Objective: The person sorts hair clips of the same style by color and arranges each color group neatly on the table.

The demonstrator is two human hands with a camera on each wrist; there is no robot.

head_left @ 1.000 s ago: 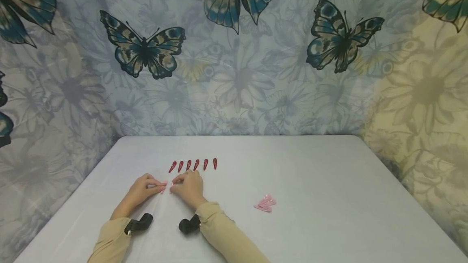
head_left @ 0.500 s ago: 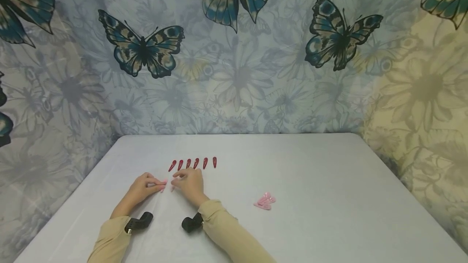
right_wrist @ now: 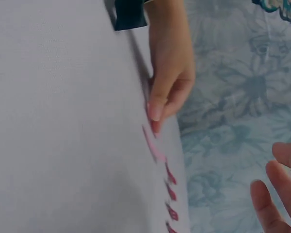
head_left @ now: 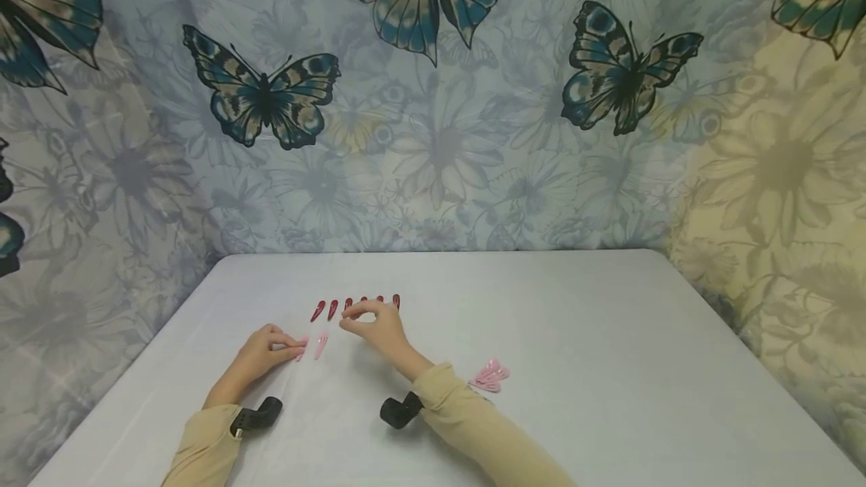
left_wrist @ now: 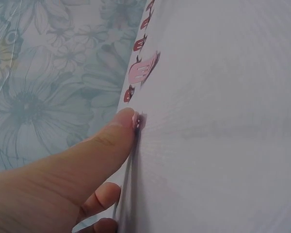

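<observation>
My left hand (head_left: 259, 355) rests low at the left of the table and pinches a pink snap hair clip (head_left: 302, 347) between thumb and fingers. Mostly hidden by the thumb, that clip shows only a small end in the left wrist view. Just right of it a second pink hair clip (head_left: 321, 346) lies alone, slightly slanted. My right hand (head_left: 384, 333) is raised over the table beyond that clip, thumb and fingers curved apart, holding nothing visible. Behind the hands runs a row of red hair clips (head_left: 318, 311); the right hand partly covers those at its right.
A small heap of pink hair clips (head_left: 490, 376) lies right of the right forearm. The white table (head_left: 609, 367) ends at a butterfly-patterned cloth (head_left: 446, 156). Black wrist cameras jut inward, one on the left wrist (head_left: 257, 415), another on the right wrist (head_left: 399, 410).
My right hand has let go of the second pink clip and moved right, leaving it on the table. The left hand has stayed in place on its clip.
</observation>
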